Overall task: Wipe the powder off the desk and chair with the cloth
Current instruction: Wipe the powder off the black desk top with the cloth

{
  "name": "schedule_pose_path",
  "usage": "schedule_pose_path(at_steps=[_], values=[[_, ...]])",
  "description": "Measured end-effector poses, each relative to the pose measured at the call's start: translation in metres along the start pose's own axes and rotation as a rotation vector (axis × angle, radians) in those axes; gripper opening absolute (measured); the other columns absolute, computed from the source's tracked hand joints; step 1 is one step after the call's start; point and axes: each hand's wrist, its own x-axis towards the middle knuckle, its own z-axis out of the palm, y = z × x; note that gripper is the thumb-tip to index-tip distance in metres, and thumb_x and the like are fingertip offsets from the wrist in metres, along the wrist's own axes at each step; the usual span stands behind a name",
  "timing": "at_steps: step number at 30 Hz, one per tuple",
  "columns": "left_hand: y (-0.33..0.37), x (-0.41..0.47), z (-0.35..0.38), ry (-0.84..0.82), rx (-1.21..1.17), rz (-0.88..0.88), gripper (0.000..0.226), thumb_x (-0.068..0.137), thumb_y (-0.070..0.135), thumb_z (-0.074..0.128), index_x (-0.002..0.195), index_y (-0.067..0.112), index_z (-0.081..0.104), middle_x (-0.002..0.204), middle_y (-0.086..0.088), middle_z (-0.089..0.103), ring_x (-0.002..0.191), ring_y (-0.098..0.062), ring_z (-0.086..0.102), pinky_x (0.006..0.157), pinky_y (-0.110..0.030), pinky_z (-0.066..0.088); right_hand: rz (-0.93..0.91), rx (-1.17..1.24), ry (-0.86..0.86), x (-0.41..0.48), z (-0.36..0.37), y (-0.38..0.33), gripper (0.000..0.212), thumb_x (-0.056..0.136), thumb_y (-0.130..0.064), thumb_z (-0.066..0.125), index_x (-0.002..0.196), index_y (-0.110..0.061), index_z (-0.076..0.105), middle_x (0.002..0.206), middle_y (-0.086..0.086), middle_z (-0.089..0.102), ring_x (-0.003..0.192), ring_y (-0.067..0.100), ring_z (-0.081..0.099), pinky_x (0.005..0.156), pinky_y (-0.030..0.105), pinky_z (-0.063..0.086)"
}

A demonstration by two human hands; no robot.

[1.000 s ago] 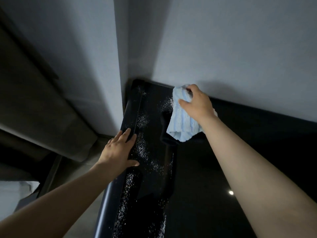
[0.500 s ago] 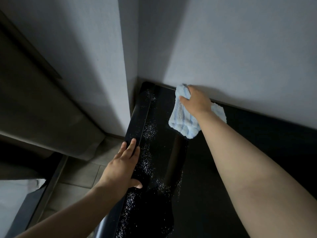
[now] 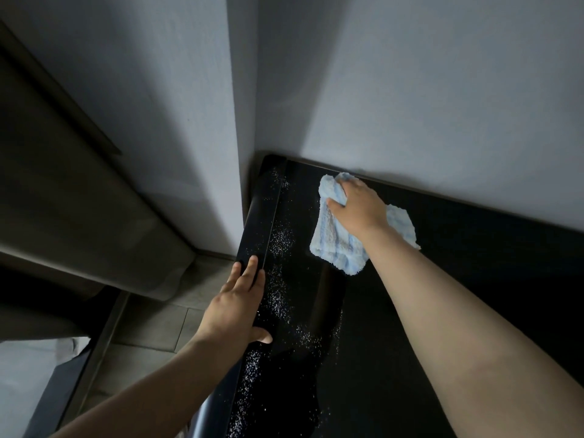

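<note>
A glossy black desk runs along the grey wall into a corner. White powder lies scattered in a strip along its left side, from the far corner down to the near edge. My right hand presses a light blue cloth flat on the desk near the back wall, fingers spread over it. My left hand rests flat on the desk's rounded left edge, fingers together and pointing away, thumb on the top surface. No chair is in view.
A grey wall rises right behind the desk and a wall corner juts out at its left end. Left of the desk are a grey curtain and tiled floor below.
My right hand has spread the bunched cloth out flat and pressed it down near the back wall. The view has shifted a little; my left hand stays on the desk edge.
</note>
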Motion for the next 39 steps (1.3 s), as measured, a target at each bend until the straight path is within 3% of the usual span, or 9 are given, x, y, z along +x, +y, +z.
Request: schedule_pose_path(at_steps=[10,22,28,39], values=[[0.003,-0.003,-0.004,-0.022,0.024,-0.003,0.113,0.073,0.047,0.076,0.154,0.015,0.003,0.159,-0.001,-0.020,0.148,-0.025,-0.011,0.119,-0.036,0.021,0.016,0.001,-0.004,-0.056,0.008,-0.011,0.055,0.093,-0.044,0.052,0.142,-0.021,0.043,0.149,0.000,0.042,0.130,0.028,0.047,0.100,0.042,0.044],[0.002,-0.010,-0.006,-0.012,0.043,0.019,0.115,0.072,0.046,0.078,0.153,0.014,0.004,0.160,-0.004,-0.017,0.148,-0.026,-0.008,0.118,-0.040,0.021,0.009,-0.036,-0.005,-0.126,0.017,-0.021,0.057,0.093,-0.046,0.052,0.142,-0.020,0.044,0.147,-0.001,0.044,0.127,0.025,0.047,0.098,0.037,0.042],[-0.007,-0.032,0.004,0.011,0.055,0.073,0.115,0.073,0.054,0.074,0.154,0.015,0.001,0.160,-0.006,-0.013,0.148,-0.027,-0.011,0.121,-0.038,0.011,0.021,-0.051,0.010,-0.154,0.023,-0.026,0.057,0.092,-0.047,0.054,0.142,-0.020,0.046,0.144,-0.002,0.047,0.126,0.023,0.048,0.096,0.035,0.042],[-0.021,-0.084,0.037,-0.078,0.150,0.182,0.112,0.077,0.057,0.066,0.153,0.013,-0.004,0.158,-0.007,-0.023,0.146,-0.026,-0.020,0.121,-0.035,0.011,0.044,-0.035,0.003,-0.191,0.028,-0.035,0.055,0.092,-0.047,0.054,0.140,-0.021,0.048,0.142,-0.005,0.048,0.124,0.021,0.049,0.095,0.033,0.044]])
